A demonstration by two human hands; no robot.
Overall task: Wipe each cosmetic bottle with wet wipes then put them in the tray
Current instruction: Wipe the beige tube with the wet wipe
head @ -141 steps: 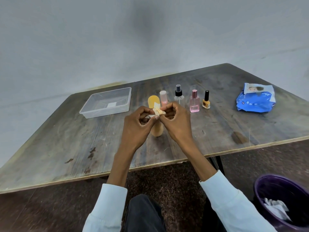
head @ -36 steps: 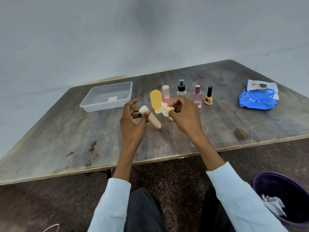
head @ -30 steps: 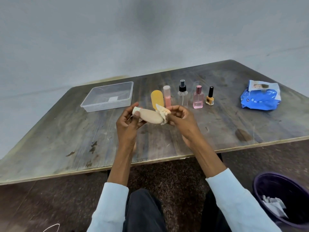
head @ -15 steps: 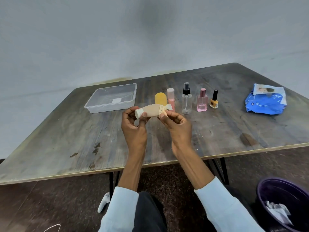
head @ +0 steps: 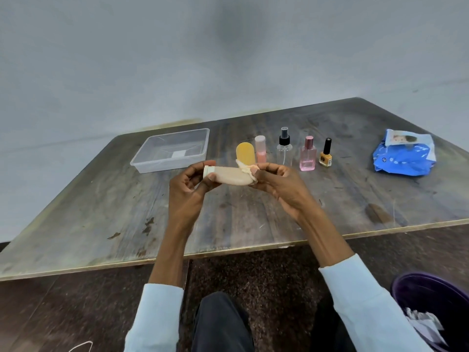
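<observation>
A beige cosmetic tube point(head: 229, 176) lies sideways in the air above the table, white cap to the left. My left hand point(head: 189, 191) grips its cap end. My right hand point(head: 280, 185) pinches a crumpled wet wipe point(head: 245, 168) against the tube's right end. Behind stand an orange-yellow bottle point(head: 245, 152), a pink tube point(head: 260, 148), a clear spray bottle point(head: 284, 147), a pink perfume bottle point(head: 308, 154) and a yellow nail polish point(head: 325, 154). The clear plastic tray point(head: 172, 151) sits at the back left with no bottles inside.
A blue wet-wipe pack point(head: 403, 156) lies at the table's right side. A purple bin point(head: 436, 311) with used wipes stands on the floor at the lower right. The wooden table point(head: 101, 212) has a front edge close to my knees.
The tube has turned from tilted to lying sideways between both hands. My right hand has brought the wipe onto the tube's right end.
</observation>
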